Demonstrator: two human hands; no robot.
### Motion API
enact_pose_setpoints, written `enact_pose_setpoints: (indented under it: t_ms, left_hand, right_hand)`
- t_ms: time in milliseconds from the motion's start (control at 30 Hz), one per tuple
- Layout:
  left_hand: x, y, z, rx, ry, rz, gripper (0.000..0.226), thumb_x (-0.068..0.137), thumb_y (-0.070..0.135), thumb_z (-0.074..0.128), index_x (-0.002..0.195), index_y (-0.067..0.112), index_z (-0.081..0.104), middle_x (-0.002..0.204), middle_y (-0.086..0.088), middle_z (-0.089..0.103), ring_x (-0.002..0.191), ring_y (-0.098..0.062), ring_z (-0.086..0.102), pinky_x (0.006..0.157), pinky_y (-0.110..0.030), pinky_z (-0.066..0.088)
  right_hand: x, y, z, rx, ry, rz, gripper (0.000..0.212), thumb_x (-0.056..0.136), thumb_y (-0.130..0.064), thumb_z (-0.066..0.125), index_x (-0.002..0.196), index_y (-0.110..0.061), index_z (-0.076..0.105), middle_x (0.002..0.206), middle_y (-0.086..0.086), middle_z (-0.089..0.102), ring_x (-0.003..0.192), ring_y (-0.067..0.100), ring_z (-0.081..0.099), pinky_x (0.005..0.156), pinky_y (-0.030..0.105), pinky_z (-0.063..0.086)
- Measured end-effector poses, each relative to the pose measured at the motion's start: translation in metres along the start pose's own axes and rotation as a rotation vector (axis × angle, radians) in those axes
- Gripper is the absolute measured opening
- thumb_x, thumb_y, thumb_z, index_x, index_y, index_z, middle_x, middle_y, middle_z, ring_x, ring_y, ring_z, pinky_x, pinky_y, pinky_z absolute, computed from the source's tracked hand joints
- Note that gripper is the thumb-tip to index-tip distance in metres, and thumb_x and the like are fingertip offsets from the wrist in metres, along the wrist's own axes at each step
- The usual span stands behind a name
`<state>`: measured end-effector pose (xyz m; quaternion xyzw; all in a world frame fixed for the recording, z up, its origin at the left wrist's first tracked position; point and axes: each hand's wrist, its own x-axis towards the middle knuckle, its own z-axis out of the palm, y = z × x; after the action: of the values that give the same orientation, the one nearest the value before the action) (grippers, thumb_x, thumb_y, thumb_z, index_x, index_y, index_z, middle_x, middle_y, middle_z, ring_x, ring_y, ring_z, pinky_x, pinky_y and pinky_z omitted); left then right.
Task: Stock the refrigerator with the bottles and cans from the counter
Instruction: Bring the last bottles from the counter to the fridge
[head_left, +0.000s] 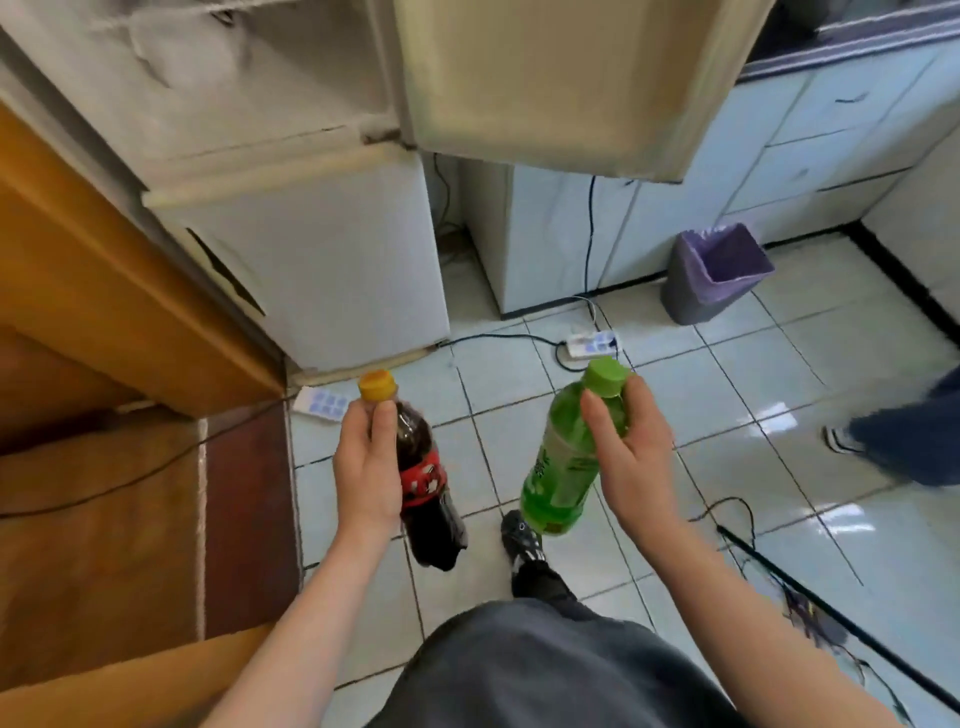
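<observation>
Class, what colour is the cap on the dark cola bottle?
Yellow-orange cap, on the cola bottle in the head view.

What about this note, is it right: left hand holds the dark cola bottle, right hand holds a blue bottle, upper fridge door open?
Not quite. The head view shows the right hand holding a green bottle, not blue. The rest stands.
</observation>
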<state>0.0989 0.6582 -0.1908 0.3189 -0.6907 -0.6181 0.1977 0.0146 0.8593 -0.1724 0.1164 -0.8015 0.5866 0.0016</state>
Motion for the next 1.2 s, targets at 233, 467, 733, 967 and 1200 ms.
enact_pose_setpoints:
  t_ms: [233,467,733,967,1200]
  left_hand:
    - [0.078,0.037,0.000,-0.012,0.271,-0.045,0.027,0.092,0.049,0.039,0.099,0.031,0.058,0.100,0.000,0.061,0.098,-0.012,0.059,0.089,-0.035,0.044]
    - [0.130,0.038,-0.023,-0.030,0.481,-0.077,0.039,0.085,0.058,0.038,0.093,0.026,0.058,0.092,0.001,0.062,0.091,-0.018,0.060,0.081,-0.038,0.047]
    - [0.233,0.026,-0.064,-0.011,0.454,-0.082,0.031,0.089,0.053,0.040,0.094,0.030,0.061,0.090,0.014,0.065,0.088,-0.002,0.062,0.076,-0.025,0.045]
    - [0.372,0.056,-0.119,0.020,0.332,0.040,0.015,0.100,0.029,0.042,0.095,0.024,0.056,0.087,0.004,0.060,0.087,-0.012,0.058,0.078,-0.029,0.044]
    - [0.503,0.130,-0.176,0.027,0.164,0.303,0.035,0.081,0.056,0.040,0.092,0.027,0.057,0.083,0.012,0.063,0.081,0.004,0.057,0.073,-0.008,0.042]
  right_hand:
    - [0.136,-0.023,0.062,0.057,-0.268,-0.145,0.009,0.086,-0.044,0.049,0.092,-0.037,0.052,0.080,-0.020,0.056,0.076,0.000,0.053,0.065,0.011,0.039]
    - [0.210,-0.046,0.138,0.114,-0.411,-0.167,0.005,0.088,-0.035,0.051,0.091,-0.039,0.052,0.080,-0.014,0.056,0.074,-0.002,0.053,0.063,0.007,0.040]
    - [0.272,-0.065,0.238,0.102,-0.446,-0.175,0.005,0.087,-0.040,0.051,0.091,-0.041,0.054,0.081,-0.016,0.060,0.076,0.004,0.057,0.064,0.014,0.044]
    - [0.342,-0.111,0.334,0.060,-0.325,-0.259,0.004,0.089,-0.036,0.049,0.089,-0.039,0.050,0.083,-0.021,0.059,0.076,-0.001,0.055,0.062,0.009,0.040]
    - [0.421,-0.193,0.402,0.110,-0.102,-0.388,0.007,0.085,-0.045,0.045,0.089,-0.041,0.049,0.083,-0.026,0.054,0.076,-0.004,0.052,0.062,0.006,0.037]
